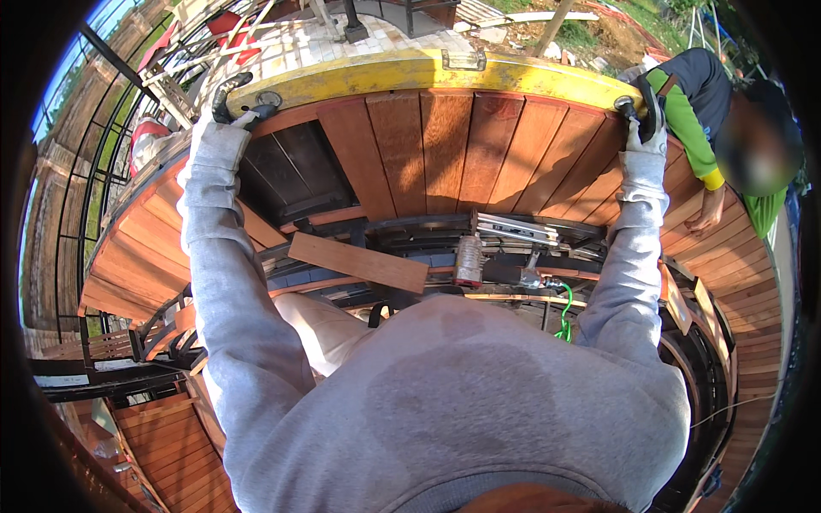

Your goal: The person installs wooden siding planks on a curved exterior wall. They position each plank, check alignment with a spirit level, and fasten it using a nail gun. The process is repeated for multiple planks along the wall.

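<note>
A long yellow spirit level lies across the far ends of reddish-brown wooden planks. My left hand, in a dark-and-light work glove, is closed around its left end. Gloved the same way, my right hand grips the right end, with fingers wrapped over the top. Beside my left forearm, a gap between the planks shows a dark panel. Nearer to me, a loose short board rests over the dark curved framing.
A clear bottle, a pneumatic tool with a green hose, and metal strips lie in the framing. At the right, another person's hand touches the planks. Black metal railings stand at the left.
</note>
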Demonstrator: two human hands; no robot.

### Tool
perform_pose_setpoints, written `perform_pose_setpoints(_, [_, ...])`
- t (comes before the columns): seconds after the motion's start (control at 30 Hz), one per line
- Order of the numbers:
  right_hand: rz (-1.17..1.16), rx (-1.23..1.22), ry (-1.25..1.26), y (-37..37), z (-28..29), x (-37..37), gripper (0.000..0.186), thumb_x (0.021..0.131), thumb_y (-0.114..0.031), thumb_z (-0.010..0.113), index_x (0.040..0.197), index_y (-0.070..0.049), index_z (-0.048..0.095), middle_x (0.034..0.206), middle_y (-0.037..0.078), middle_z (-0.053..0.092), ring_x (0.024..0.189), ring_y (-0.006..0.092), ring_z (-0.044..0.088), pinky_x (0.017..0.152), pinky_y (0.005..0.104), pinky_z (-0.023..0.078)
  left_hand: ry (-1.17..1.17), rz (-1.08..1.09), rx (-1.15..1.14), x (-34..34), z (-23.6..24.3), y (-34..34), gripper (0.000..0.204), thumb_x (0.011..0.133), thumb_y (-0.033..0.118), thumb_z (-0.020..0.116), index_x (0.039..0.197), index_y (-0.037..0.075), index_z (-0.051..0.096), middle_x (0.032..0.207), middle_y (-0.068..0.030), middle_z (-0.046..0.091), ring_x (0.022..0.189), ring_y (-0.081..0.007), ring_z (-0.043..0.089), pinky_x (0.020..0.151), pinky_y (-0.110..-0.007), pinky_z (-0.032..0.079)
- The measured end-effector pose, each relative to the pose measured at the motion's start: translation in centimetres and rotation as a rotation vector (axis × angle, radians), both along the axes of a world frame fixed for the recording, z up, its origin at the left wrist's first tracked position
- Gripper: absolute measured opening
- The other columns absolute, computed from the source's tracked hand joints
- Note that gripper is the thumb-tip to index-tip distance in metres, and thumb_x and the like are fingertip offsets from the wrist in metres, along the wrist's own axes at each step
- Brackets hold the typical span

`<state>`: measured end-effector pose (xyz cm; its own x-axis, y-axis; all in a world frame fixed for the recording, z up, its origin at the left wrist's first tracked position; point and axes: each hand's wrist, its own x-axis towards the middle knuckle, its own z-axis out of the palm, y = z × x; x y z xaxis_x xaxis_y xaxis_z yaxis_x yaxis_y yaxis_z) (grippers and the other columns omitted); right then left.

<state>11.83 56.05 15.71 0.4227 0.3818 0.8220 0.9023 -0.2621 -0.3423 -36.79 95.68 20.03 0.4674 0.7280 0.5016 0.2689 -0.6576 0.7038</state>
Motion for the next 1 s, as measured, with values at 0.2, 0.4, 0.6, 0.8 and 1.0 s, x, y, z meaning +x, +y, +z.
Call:
perform_pose_setpoints(0.2, [0.074,0.028,-0.107,0.6,0.7,-0.6,0.057,0.087,0.002,0.061,0.142,-0.011,0.056,0.136,0.017,0.061,0.127,0.0376,0.056,0.109,0.0448,0.042,-0.124,-0.077,-0.048,-0.6,-1.8,2.3,0.054,0.080,-0.006,0.080,0.130,0.003,0.061,0.121,-0.0103,0.070,0.108,-0.0179,0.066,0.095,-0.029,0.052])
perform_pose_setpoints(0.4, [0.062,0.042,-0.052,0.7,0.2,-0.4,0.050,0.090,0.001,0.058,0.140,-0.004,0.055,0.138,0.019,0.059,0.128,0.0374,0.054,0.113,0.0421,0.039,-0.107,-0.030,-0.131,-1.2,-2.1,3.0,0.049,0.081,-0.007,0.078,0.127,0.003,0.063,0.116,-0.0099,0.073,0.104,-0.0166,0.068,0.090,-0.029,0.054])
perform_pose_setpoints(0.6, [-0.003,0.025,-0.027,0.5,0.1,-0.6,0.052,0.089,0.002,0.059,0.141,-0.004,0.054,0.138,0.019,0.059,0.131,0.0376,0.053,0.114,0.0415,0.039,-0.034,-0.011,-0.080,-1.3,-1.7,2.9,0.045,0.080,-0.005,0.079,0.123,0.003,0.065,0.110,-0.0095,0.073,0.099,-0.0152,0.067,0.087,-0.029,0.053])
perform_pose_setpoints(0.8, [0.012,0.014,-0.004,0.6,0.0,-0.2,0.056,0.086,0.006,0.057,0.141,-0.004,0.054,0.140,0.019,0.058,0.133,0.0367,0.052,0.116,0.0412,0.036,-0.027,-0.013,-0.107,-1.4,-1.5,2.6,0.049,0.080,-0.004,0.081,0.124,0.009,0.065,0.110,-0.0049,0.073,0.100,-0.0147,0.067,0.090,-0.028,0.053])
perform_pose_setpoints(1.0, [-0.021,0.028,-0.058,0.5,-0.3,0.3,0.058,0.086,0.001,0.062,0.142,-0.011,0.055,0.137,0.017,0.060,0.129,0.0380,0.055,0.113,0.0447,0.040,-0.052,-0.053,-0.085,-1.5,-2.1,3.5,0.048,0.080,-0.005,0.081,0.124,0.007,0.064,0.110,-0.0050,0.072,0.102,-0.0150,0.067,0.091,-0.029,0.053])
